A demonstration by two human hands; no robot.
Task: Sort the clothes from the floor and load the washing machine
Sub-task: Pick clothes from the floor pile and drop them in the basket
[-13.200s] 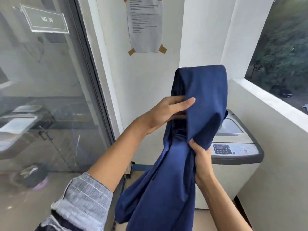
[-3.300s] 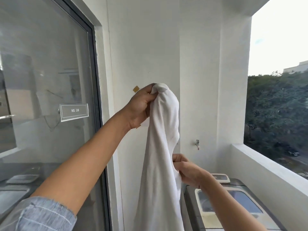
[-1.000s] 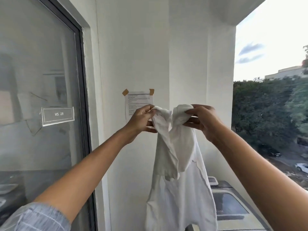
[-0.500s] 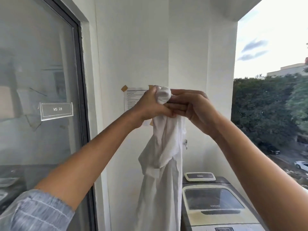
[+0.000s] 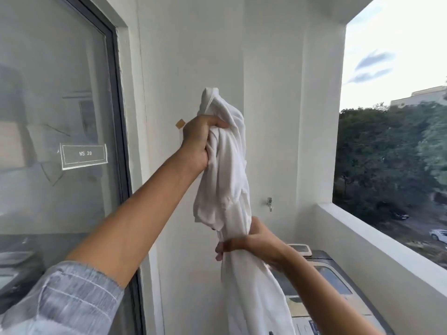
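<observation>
Head view: left hand (image 5: 197, 139) and right hand (image 5: 254, 243) fingers around white garment (image 5: 229, 170); door label (image 5: 84, 153) "WS 20".

We're looking at soft, even daylight pouring in from the open balcony side on the right, and the sky (image 5: 396, 32) there is blown out nearly to white. The white wall (image 5: 193, 56) sits bright and flat, with hardly a hard shadow on it. The glass pane (image 5: 53, 93) on the left carries hazy grey reflections. We see wide-angle bending along the window frame (image 5: 118, 105) and the parapet (image 5: 377, 240). The trees (image 5: 387, 153) smear at the right edge, and the right hand (image 5: 251, 245) shows slight motion blur.
</observation>
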